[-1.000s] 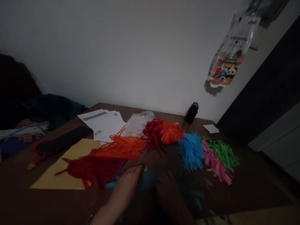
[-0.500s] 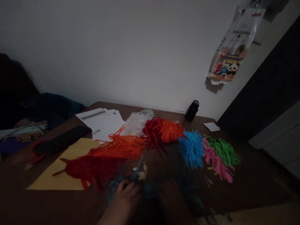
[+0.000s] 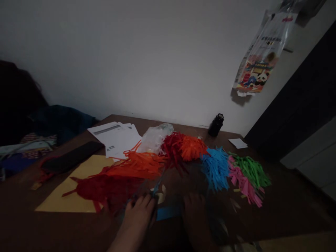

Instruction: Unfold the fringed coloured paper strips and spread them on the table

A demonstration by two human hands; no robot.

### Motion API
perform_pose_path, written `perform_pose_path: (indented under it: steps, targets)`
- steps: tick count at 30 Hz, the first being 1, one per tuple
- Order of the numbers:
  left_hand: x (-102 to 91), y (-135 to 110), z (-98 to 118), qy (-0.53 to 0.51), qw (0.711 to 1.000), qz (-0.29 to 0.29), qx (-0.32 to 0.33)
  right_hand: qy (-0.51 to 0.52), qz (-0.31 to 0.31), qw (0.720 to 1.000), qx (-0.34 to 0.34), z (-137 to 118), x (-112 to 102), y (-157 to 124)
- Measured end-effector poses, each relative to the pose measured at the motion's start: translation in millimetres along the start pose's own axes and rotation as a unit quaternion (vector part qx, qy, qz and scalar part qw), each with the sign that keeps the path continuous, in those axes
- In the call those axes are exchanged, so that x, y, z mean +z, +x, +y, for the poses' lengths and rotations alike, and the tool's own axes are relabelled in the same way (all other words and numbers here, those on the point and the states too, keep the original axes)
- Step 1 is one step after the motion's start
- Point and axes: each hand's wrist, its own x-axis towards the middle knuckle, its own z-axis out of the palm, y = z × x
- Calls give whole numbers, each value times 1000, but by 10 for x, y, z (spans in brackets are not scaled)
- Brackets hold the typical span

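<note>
A fringed piece of blue paper stretches between my two hands, low in the view; its middle is a plain flat band. My left hand is closed over its left end, fingers curled. At the other end, my right hand is closed too, dim and partly lost in shadow. Dark fringe strands trail beyond the hands, hard to make out. Just past my left fingers lie pale leaf-shaped scraps and a thin blue strand. A red fringed paper bundle lies left of my left hand.
Further off lie orange, red, blue, pink and green fringed bundles. A yellow sheet, white papers, a plastic bag, a dark case and a black bottle share the table.
The blue paper was blurred by motion; now its middle band lies flat and shows clearly between my hands. Both hands have shifted slightly, a little further apart. The whole view has moved slightly.
</note>
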Motion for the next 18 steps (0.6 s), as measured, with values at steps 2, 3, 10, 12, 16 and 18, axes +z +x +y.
perform_pose_path:
  steps: [2, 3, 10, 12, 16, 18]
  targets:
    - [39, 19, -30, -22, 999, -4, 31, 64, 15, 998, -26, -39, -68, 7]
    - [47, 22, -41, -36, 998, -17, 53, 101, 7, 994, -51, -58, -108, 1]
    - [12, -162, -32, -116, 978, -10, 173, 197, -92, 971, -101, -28, -313, -143]
    - [-14, -258, -45, -134, 969, 39, 201, 206, -55, 967, -139, 5, -318, -206]
    - [-140, -421, -106, -178, 952, 50, 244, 193, 29, 964, -180, -7, -278, -312]
    - [-206, -474, -141, -189, 949, 34, 249, 198, 40, 963, -178, -38, -265, -333]
